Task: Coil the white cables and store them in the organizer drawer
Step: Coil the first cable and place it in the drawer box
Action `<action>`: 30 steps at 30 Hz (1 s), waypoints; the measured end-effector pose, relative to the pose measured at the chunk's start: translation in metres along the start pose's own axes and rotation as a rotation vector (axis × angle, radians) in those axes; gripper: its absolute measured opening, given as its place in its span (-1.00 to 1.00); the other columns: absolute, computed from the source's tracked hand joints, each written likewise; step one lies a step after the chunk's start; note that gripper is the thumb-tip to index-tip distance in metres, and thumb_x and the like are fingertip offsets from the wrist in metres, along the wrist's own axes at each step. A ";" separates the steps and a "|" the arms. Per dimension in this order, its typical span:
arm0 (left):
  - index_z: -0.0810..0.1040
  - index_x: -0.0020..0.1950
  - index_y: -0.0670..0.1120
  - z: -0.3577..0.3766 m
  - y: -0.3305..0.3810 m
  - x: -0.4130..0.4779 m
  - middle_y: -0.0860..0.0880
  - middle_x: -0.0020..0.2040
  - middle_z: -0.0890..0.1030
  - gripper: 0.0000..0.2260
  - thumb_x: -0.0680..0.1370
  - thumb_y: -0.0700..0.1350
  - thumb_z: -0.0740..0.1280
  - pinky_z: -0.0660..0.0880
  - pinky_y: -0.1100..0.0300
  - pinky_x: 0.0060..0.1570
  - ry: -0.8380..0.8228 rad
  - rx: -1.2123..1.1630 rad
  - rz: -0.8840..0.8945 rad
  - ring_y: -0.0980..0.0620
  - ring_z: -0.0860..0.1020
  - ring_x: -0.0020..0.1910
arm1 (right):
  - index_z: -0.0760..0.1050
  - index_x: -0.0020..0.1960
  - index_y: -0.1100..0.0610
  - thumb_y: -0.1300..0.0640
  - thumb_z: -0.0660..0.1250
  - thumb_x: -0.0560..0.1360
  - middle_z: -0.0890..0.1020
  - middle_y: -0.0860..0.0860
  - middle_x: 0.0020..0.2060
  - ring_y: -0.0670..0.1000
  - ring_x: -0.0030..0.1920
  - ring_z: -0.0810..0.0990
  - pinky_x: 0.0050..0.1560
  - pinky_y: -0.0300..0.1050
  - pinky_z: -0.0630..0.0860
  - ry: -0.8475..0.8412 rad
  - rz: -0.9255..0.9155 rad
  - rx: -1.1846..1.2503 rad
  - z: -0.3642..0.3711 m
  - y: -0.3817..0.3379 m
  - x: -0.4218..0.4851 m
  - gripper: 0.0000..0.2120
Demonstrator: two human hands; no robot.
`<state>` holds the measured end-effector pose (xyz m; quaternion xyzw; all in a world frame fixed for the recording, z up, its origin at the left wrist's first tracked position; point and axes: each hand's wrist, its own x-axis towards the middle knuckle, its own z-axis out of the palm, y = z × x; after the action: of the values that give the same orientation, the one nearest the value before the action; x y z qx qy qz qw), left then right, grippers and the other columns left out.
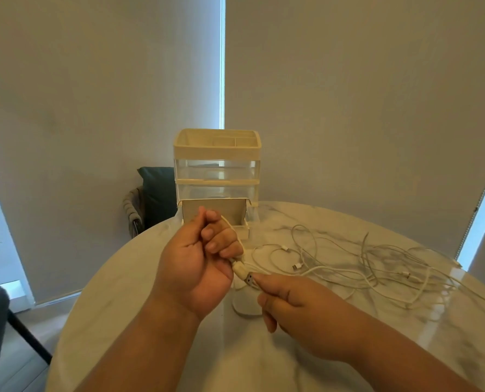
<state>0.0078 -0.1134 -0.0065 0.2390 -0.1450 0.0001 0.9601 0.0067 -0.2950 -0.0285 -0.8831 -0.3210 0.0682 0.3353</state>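
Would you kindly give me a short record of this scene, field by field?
left hand: grips the held cable, fingers curled
right hand: pinches the same cable at its USB plug
loose cables: tangled on the table, right side
organizer: at the table's far edge, bottom drawer pulled open
table: round, marbled top

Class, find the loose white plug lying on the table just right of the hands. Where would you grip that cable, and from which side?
Pinch the stiff plug itself, from above and from the left. It lies flat on the table as a free end at the left edge of the tangle, so it would probably draw out without dragging other loops.
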 end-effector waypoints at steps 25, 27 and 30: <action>0.55 0.19 -0.15 -0.036 0.001 0.031 -0.08 -0.04 0.67 -0.79 0.67 -0.15 0.16 0.56 0.20 -0.16 0.562 0.099 0.189 0.06 0.69 -0.16 | 0.44 0.40 -0.21 -0.02 0.17 0.64 0.55 -0.14 0.32 -0.12 0.31 0.49 0.35 -0.19 0.38 -0.201 0.123 -0.193 0.006 -0.001 0.002 -0.66; 0.55 0.16 -0.15 -0.034 -0.002 0.030 -0.10 -0.04 0.68 -0.80 0.67 -0.15 0.16 0.57 0.18 -0.10 0.551 0.151 0.190 0.03 0.69 -0.10 | 0.41 0.42 -0.22 -0.04 0.18 0.64 0.51 -0.22 0.36 -0.22 0.33 0.44 0.32 -0.32 0.32 -0.190 0.089 -0.158 0.010 -0.005 0.001 -0.64; 0.57 0.12 -0.14 -0.031 -0.011 0.028 -0.10 -0.06 0.71 -0.80 0.67 -0.14 0.16 0.57 0.15 -0.01 0.523 0.348 0.207 0.00 0.70 -0.05 | 0.45 0.38 -0.25 -0.05 0.23 0.62 0.58 -0.37 0.05 -0.39 0.05 0.50 0.19 -0.40 0.37 -0.168 0.080 0.010 0.012 -0.007 0.001 -0.66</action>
<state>0.0439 -0.1109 -0.0302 0.3752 0.0854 0.1836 0.9046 0.0000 -0.2832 -0.0332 -0.8847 -0.3120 0.1571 0.3087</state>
